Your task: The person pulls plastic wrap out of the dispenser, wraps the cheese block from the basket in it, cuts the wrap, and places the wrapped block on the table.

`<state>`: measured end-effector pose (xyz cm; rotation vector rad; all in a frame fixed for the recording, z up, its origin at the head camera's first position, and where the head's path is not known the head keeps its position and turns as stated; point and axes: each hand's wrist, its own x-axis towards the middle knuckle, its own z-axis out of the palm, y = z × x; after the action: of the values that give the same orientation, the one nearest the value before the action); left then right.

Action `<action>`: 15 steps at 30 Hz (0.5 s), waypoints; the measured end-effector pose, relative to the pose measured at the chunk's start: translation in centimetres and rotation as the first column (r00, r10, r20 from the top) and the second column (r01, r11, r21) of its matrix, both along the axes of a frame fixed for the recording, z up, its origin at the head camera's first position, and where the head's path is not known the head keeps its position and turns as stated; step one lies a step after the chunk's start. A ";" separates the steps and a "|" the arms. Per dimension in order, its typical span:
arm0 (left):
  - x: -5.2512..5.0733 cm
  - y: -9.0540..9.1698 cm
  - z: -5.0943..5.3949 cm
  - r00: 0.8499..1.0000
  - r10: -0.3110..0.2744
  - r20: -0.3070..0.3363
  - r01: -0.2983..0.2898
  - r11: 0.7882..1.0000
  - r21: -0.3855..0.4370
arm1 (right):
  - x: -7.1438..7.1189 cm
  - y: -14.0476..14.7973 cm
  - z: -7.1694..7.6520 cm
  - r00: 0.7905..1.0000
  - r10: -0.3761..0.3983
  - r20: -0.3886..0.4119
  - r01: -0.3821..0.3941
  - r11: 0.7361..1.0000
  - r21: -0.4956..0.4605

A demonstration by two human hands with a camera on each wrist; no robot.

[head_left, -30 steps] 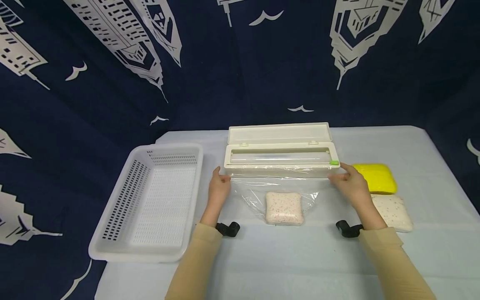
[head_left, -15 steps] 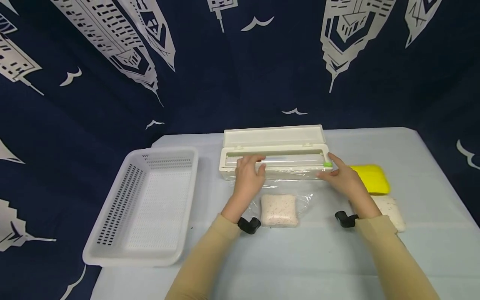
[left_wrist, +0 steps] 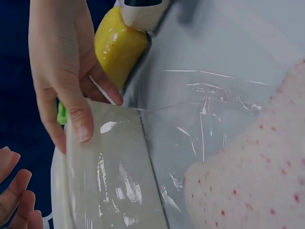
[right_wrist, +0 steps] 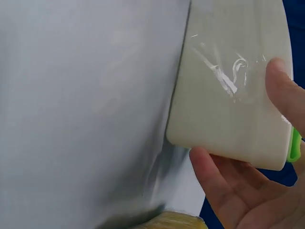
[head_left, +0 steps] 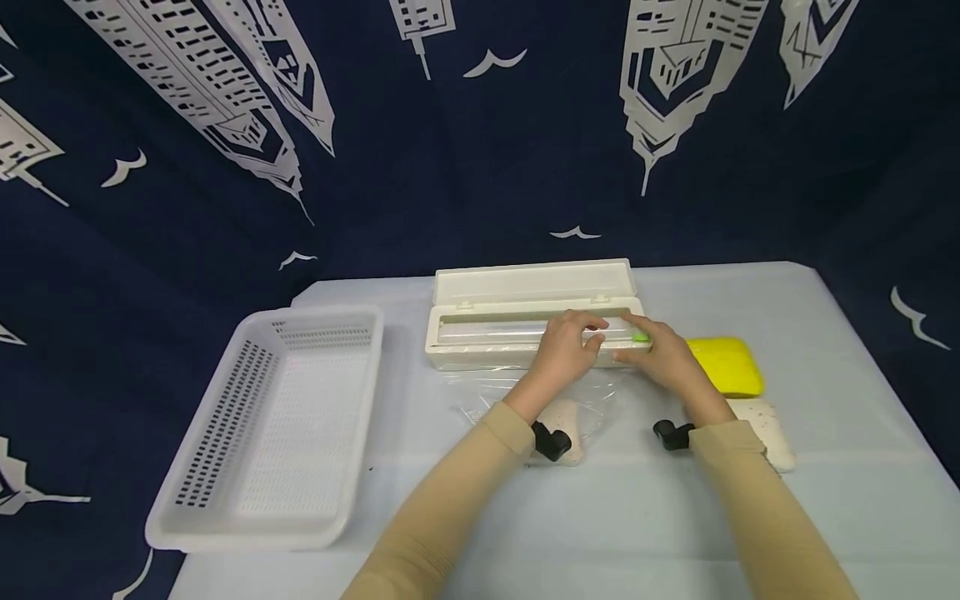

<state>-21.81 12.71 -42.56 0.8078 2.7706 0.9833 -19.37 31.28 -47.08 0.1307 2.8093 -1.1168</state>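
Note:
A long cream cling film dispenser stands at the back of the table, its lid raised and a roll inside. Clear film runs from its front over a pale block with red specks, partly hidden in the head view by my left wrist. My left hand hovers over the dispenser's right half, fingers loosely bent and holding nothing. At the right end, my right hand holds the dispenser, thumb on its front and fingers around the end, beside the green slider.
A white perforated basket stands on the left side of the table. To the right of the dispenser lie a yellow wrapped block and another speckled block, partly behind my right arm. A dark patterned cloth hangs behind.
My left hand has left the dispenser's left end and moved right along its front, close to my right hand. The right hand stays at the right end. The head view has shifted slightly.

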 end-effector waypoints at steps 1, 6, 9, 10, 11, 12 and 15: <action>-0.1 0.4 -0.2 1.000 -0.010 -0.008 0.010 1.000 -0.012 | 0.0 0.1 0.0 1.000 0.002 0.001 -0.002 1.000 0.002; -0.6 2.5 -1.1 0.998 -0.044 -0.036 0.042 0.998 -0.051 | 0.1 0.1 -0.1 0.999 0.021 -0.040 -0.019 0.999 0.048; -0.7 3.5 -1.6 0.998 -0.045 -0.038 0.042 0.997 -0.064 | 0.1 0.1 -0.2 0.998 0.025 -0.050 -0.021 0.997 0.079; -0.8 3.9 -1.7 0.998 -0.045 -0.042 0.041 0.997 -0.071 | 0.1 0.2 -0.2 0.998 0.024 -0.052 -0.020 0.996 0.086; -0.8 4.1 -1.8 0.998 -0.043 -0.044 0.040 0.996 -0.073 | 0.1 0.2 -0.3 0.998 0.023 -0.054 -0.018 0.995 0.094; -0.7 4.4 -1.9 0.998 -0.043 -0.044 0.039 0.996 -0.075 | 0.0 0.3 -0.3 0.998 0.023 -0.058 -0.017 0.995 0.102; -0.8 5.1 -2.3 0.998 -0.027 -0.062 0.023 0.997 -0.069 | 0.0 0.5 -0.3 0.996 0.027 -0.087 -0.016 0.993 0.120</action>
<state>-22.57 17.80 -44.85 0.8756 2.8218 0.8684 -19.37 31.77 -47.37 0.0626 2.9486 -0.9743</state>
